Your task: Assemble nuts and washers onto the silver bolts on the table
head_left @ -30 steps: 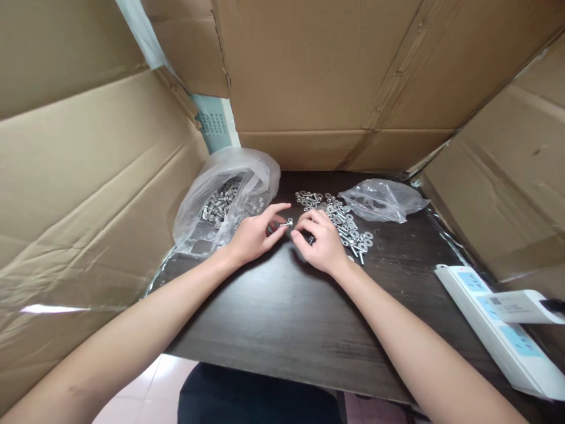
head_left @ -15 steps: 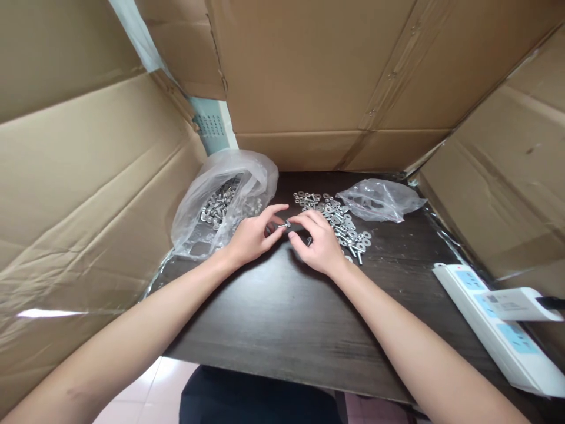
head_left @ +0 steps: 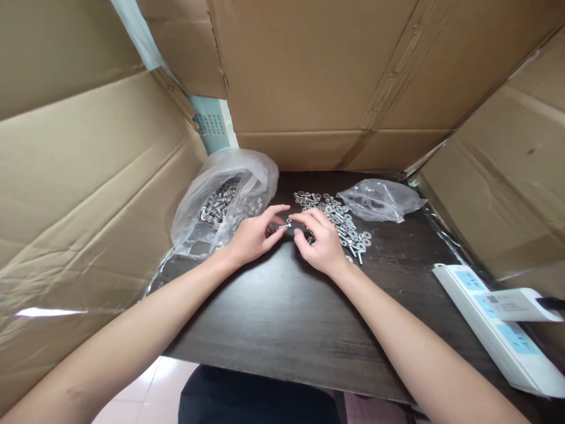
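My left hand (head_left: 253, 235) pinches a small silver bolt (head_left: 286, 224) between thumb and forefinger over the dark table (head_left: 282, 318). My right hand (head_left: 320, 242) meets it from the right, its fingertips closed on the same bolt, and another small bolt shows under its curled fingers. A loose pile of silver washers and bolts (head_left: 339, 222) lies just right of my right hand. A clear plastic bag holding bolts (head_left: 223, 197) sits left of my left hand.
An empty crumpled plastic bag (head_left: 382, 200) lies at the back right. A white power strip (head_left: 498, 321) with a plug in it lies at the table's right edge. Cardboard walls (head_left: 309, 76) close in the left, back and right sides.
My hands have drawn slightly closer together on the bolt, and the right fingertips have shifted a little on it. Nothing else has moved.
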